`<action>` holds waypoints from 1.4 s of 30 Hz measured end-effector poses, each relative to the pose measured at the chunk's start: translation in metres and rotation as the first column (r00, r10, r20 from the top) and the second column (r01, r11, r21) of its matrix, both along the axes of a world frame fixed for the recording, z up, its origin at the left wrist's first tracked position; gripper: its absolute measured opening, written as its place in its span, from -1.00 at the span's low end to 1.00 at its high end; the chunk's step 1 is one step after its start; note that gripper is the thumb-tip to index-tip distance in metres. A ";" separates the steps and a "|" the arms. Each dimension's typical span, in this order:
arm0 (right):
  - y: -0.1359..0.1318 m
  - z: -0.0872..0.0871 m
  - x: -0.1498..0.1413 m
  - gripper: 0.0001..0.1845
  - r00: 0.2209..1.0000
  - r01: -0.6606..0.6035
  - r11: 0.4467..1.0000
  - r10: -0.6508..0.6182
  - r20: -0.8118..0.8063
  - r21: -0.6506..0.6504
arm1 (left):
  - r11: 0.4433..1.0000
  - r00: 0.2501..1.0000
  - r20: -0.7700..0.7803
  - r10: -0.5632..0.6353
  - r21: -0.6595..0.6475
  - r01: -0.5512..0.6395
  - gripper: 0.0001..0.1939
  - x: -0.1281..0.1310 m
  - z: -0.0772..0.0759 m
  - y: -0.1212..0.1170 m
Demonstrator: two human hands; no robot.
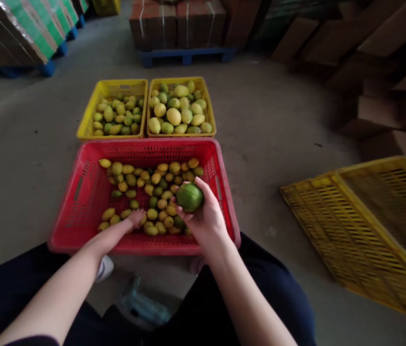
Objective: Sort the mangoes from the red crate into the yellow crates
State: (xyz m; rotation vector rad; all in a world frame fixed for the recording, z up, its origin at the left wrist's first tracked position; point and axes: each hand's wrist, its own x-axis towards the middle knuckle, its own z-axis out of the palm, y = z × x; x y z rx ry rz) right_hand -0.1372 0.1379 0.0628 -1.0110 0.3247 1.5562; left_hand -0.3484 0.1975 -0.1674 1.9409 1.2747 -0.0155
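In front of me stands a red plastic crate point(67, 211) with many yellow and greenish lemons point(152, 214) spread over its bottom. My right hand point(208, 216) is raised above the crate's right side, its fingers and thumb curled round a dark green lemon point(190, 197). Low inside the crate, my left hand point(136, 218) reaches among the lemons at the front middle. Its fingers look loosely stretched and touch the fruit; their tips are partly hidden.
Behind the red crate are two yellow crates of lemons, one on the left point(89, 110) and one on the right point(212, 120). An empty yellow crate point(364, 235) leans at the right. Boxes on a blue pallet point(186, 56) stand farther back, with loose cardboard point(379, 113) at the upper right.
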 end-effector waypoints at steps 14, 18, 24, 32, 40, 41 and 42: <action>0.005 -0.010 -0.020 -0.80 0.986 -0.164 0.985 0.163 0.037 0.045 | 0.892 0.878 0.318 0.358 -0.393 -0.222 -0.29 -0.033 0.114 0.027; 0.003 -0.012 -0.038 -0.80 0.959 -0.270 0.961 0.263 0.107 0.060 | 0.720 0.676 0.457 0.577 -0.676 -0.158 -0.18 -0.035 0.179 0.002; -0.003 -0.005 -0.054 -0.87 0.922 -0.386 0.884 0.365 0.127 0.262 | 0.631 0.665 0.473 0.579 -0.776 0.003 -0.31 -0.028 0.198 -0.014; -0.009 -0.016 -0.051 -0.80 0.891 -0.435 0.838 0.348 0.293 0.329 | 0.831 0.596 0.655 0.464 -0.555 -0.038 -0.34 -0.024 0.194 -0.012; -0.002 -0.022 -0.056 -0.71 0.863 -0.400 0.860 0.237 0.447 0.316 | 0.978 0.672 0.710 0.208 -0.158 -0.136 -0.35 -0.021 0.215 -0.015; -0.001 -0.020 -0.057 -0.71 0.851 -0.392 0.857 0.198 0.487 0.336 | 0.976 0.659 0.721 0.215 -0.146 -0.159 -0.33 -0.021 0.215 -0.016; -0.001 -0.019 -0.057 -0.71 0.830 -0.388 0.852 0.157 0.535 0.351 | 0.973 0.644 0.731 0.225 -0.138 -0.184 -0.32 -0.020 0.215 -0.017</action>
